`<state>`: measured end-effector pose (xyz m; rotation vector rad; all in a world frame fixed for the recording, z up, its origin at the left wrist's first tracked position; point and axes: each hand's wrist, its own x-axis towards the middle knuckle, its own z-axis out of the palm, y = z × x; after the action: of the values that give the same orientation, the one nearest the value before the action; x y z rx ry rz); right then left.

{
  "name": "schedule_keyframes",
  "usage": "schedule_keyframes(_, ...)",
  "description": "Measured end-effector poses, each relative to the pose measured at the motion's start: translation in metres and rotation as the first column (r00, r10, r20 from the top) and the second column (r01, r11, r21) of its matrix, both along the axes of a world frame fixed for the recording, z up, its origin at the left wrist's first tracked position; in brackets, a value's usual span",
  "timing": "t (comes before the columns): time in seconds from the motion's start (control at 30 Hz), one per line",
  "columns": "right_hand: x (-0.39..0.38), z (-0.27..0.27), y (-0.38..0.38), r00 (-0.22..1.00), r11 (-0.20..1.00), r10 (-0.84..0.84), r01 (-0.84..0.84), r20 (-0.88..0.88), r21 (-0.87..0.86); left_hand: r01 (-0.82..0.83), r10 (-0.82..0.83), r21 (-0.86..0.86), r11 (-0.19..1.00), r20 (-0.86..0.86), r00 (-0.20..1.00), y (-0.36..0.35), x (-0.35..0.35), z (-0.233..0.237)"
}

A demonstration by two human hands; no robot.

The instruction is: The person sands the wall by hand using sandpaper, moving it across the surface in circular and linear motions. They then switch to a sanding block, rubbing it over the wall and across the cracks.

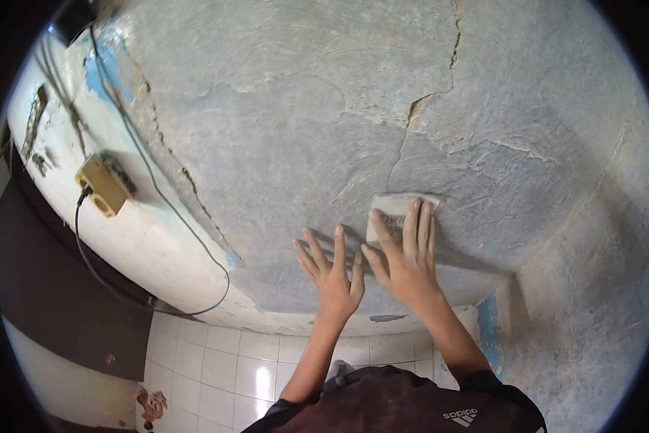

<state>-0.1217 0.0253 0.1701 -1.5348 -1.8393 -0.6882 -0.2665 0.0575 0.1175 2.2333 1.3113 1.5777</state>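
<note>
My right hand (411, 260) presses a pale sheet of sandpaper (386, 206) with dark print on its back flat against the grey plastered wall (267, 166). Its fingers lie over the sheet, and the thumb is off to the left side. My left hand (332, 278) is open, fingers spread, at the wall just left of the sheet, and holds nothing. Above the sandpaper a crack (413, 112) runs up the wall, with a chipped-out spot partway along.
At the left, a yellowish power socket (101, 187) is fixed to the wall with a plug in it. A black cable (169, 195) hangs in a loop. White floor tiles (220, 357) lie below, and a rough wall corner (512, 289) stands at the right.
</note>
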Motion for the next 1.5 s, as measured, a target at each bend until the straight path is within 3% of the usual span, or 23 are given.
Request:
schedule_keyframes(0.07,0.013,0.036,0.001,0.999,1.0,0.031,-0.031,0.035,0.0,-0.081,0.078,-0.019,0.997,-0.136,0.988,-0.001,-0.003,0.001)
schedule_keyframes(0.13,0.024,0.079,0.005,0.996,0.979,-0.059,0.044,0.067,0.201,-0.083,0.085,0.036,0.996,-0.08,0.993,0.001,-0.004,0.0)
schedule_keyframes(0.17,0.025,0.09,0.006,0.996,0.979,-0.04,0.023,0.078,0.204,-0.068,0.069,0.02,0.997,-0.066,0.995,0.001,-0.005,0.0)
schedule_keyframes(0.23,0.022,0.103,0.01,0.999,0.955,0.01,0.001,-0.036,0.297,-0.091,0.087,-0.051,0.995,-0.074,0.993,-0.002,-0.008,0.003)
schedule_keyframes(0.27,0.015,0.094,0.011,0.999,0.954,0.024,-0.012,-0.035,0.3,-0.105,0.101,-0.048,0.993,-0.073,0.992,-0.003,-0.01,0.003)
schedule_keyframes(0.37,-0.02,0.034,0.012,0.99,0.992,0.091,-0.1,0.11,0.081,-0.126,0.123,-0.077,0.989,-0.042,0.992,-0.001,-0.019,0.001)
schedule_keyframes(0.47,-0.026,0.029,0.018,0.987,0.998,0.053,-0.058,0.149,0.035,-0.153,0.148,-0.079,0.985,-0.068,0.987,0.006,-0.035,-0.001)
schedule_keyframes(0.53,-0.031,0.061,0.022,0.991,0.996,0.041,-0.051,0.128,0.079,-0.16,0.158,-0.065,0.985,-0.03,0.987,0.01,-0.047,0.0)
schedule_keyframes(0.6,-0.038,0.089,0.026,0.997,0.968,0.034,-0.052,0.076,0.246,-0.168,0.167,-0.069,0.983,-0.017,0.986,0.015,-0.057,0.003)
schedule_keyframes(0.67,-0.048,0.09,0.032,0.996,0.955,0.047,-0.068,0.079,0.288,-0.173,0.173,-0.067,0.983,-0.011,0.985,0.02,-0.07,0.007)
schedule_keyframes(0.8,-0.082,0.026,0.036,0.992,0.984,0.057,-0.075,0.116,0.159,-0.199,0.199,-0.015,0.98,-0.029,0.98,0.033,-0.103,0.016)
schedule_keyframes(0.87,-0.103,0.01,0.034,0.982,0.998,0.067,-0.066,0.175,-0.015,-0.21,0.21,0.014,0.978,-0.025,0.977,0.037,-0.12,0.016)
schedule_keyframes(0.93,-0.113,0.028,0.048,0.991,0.997,0.052,-0.058,0.12,0.046,-0.128,0.128,0.001,0.992,0.01,0.992,0.043,-0.138,0.016)
schedule_keyframes(1.0,-0.121,0.065,0.055,0.997,0.967,0.064,-0.072,0.039,0.243,-0.093,0.093,0.014,0.996,0.007,0.996,0.051,-0.156,0.014)
schedule_keyframes(1.1,-0.147,0.079,0.064,1.0,0.947,0.005,0.004,-0.028,0.322,-0.054,0.055,0.039,0.998,-0.013,0.998,0.058,-0.178,0.011)
schedule_keyframes(1.27,-0.207,-0.006,0.07,0.999,0.994,-0.026,0.029,-0.03,0.104,0.005,-0.002,0.038,0.999,-0.083,0.997,0.061,-0.206,-0.011)
schedule_keyframes(1.33,-0.217,-0.008,0.074,0.998,0.998,-0.018,0.022,-0.067,0.057,0.063,-0.062,0.009,0.998,-0.072,0.995,0.063,-0.214,-0.016)
schedule_keyframes(1.37,-0.218,0.011,0.077,0.996,0.988,-0.015,0.028,-0.084,0.151,0.067,-0.067,-0.004,0.998,-0.088,0.994,0.062,-0.217,-0.017)
schedule_keyframes(1.5,-0.219,0.06,0.082,0.994,0.964,-0.057,0.079,-0.094,0.256,0.099,-0.104,-0.069,0.993,-0.079,0.991,0.061,-0.221,-0.035)
